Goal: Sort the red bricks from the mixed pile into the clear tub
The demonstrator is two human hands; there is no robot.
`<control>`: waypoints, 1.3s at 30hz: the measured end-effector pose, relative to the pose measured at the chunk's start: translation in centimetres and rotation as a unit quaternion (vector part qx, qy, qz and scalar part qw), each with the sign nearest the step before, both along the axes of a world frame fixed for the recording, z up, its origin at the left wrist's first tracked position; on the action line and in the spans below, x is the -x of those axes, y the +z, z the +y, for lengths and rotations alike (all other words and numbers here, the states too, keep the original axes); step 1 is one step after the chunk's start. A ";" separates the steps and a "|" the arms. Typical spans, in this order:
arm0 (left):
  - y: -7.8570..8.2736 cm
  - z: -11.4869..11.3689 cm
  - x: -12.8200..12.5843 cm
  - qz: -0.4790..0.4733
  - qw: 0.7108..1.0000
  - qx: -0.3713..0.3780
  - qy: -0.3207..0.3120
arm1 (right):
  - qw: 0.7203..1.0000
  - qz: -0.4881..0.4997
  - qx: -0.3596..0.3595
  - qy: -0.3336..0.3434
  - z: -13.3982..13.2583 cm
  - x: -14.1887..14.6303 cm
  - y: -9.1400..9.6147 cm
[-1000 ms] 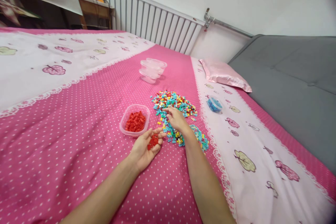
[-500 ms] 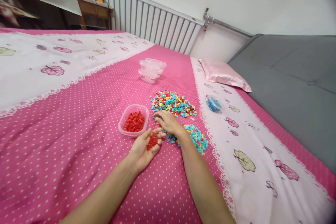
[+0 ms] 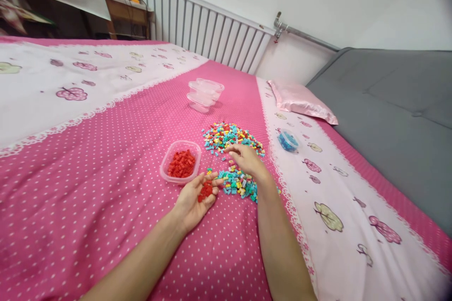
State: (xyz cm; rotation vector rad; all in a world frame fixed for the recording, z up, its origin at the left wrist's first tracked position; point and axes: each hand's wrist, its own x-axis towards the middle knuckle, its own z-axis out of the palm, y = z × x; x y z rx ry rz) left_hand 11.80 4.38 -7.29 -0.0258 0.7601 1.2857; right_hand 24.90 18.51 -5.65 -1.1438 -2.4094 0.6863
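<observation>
My left hand (image 3: 192, 202) lies palm up and slightly cupped, holding a small heap of red toy bricks (image 3: 205, 191). Just beyond it stands a clear plastic tub (image 3: 163, 169) with more red bricks (image 3: 181, 163) inside. My right hand (image 3: 247, 160) hovers palm down between two piles, its fingers bent and apart, with nothing visible in them. Behind it spreads a mixed pile of small coloured bricks (image 3: 226, 135). Closer to me is a second pile, mostly turquoise and yellow bricks (image 3: 235, 183), partly hidden by my right forearm.
Several clear plastic tubs (image 3: 205, 94) sit together farther back on the pink dotted bedspread (image 3: 141, 150). To the right is a lidded tub of blue pieces (image 3: 288, 140). A pink pillow (image 3: 302, 102) lies near the grey headboard (image 3: 388, 117). A white radiator (image 3: 205, 23) runs along the wall.
My right hand has moved right and slightly away from my left hand, uncovering more of the nearer pile. My left hand and the red bricks in it stay in place.
</observation>
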 end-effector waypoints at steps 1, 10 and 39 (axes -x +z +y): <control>0.0 0.0 0.0 0.000 1.000 0.002 0.001 | 1.000 0.007 -0.017 -0.022 0.3 0.2 -0.5; -0.1 0.1 0.0 0.002 1.000 -0.004 0.000 | 0.998 -0.022 -0.057 0.028 1.0 2.4 -3.8; -0.1 0.1 0.0 0.006 1.000 -0.001 0.003 | 0.998 0.033 -0.038 0.047 1.1 2.9 -5.2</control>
